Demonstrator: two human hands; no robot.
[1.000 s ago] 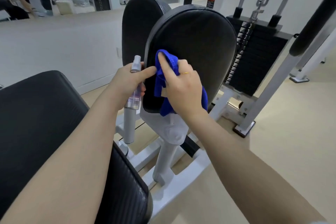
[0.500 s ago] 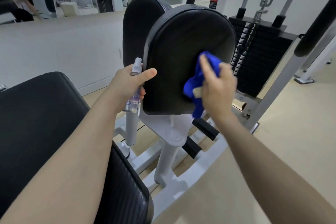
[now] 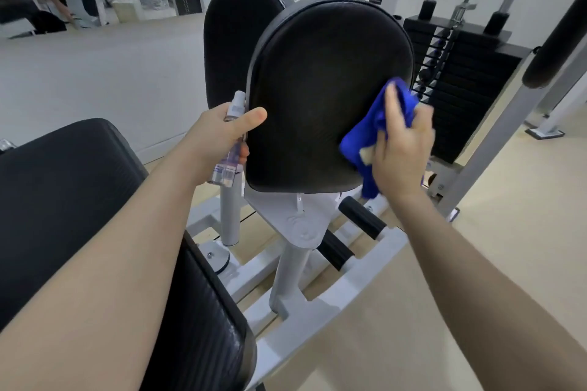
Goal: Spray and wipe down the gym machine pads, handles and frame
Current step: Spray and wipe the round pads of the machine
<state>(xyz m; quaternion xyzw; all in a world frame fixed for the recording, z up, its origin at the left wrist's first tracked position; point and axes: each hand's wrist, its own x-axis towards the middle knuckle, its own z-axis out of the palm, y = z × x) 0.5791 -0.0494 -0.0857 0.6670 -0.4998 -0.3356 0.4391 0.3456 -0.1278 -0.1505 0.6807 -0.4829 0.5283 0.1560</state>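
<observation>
Head view: black pad (image 3: pixel 317 89) upright.
Left hand (image 3: pixel 216 140): grips bottle (image 3: pixel 230 143), thumb on pad edge.
Right hand (image 3: pixel 401 152): presses bunched cloth (image 3: pixel 368 133) to pad.

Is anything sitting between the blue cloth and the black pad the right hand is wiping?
Nothing visible does. The right hand holds the blue cloth directly against the right edge of the black pad. The left hand, gripping the spray bottle, rests at the pad's opposite edge, clear of the cloth.
</observation>
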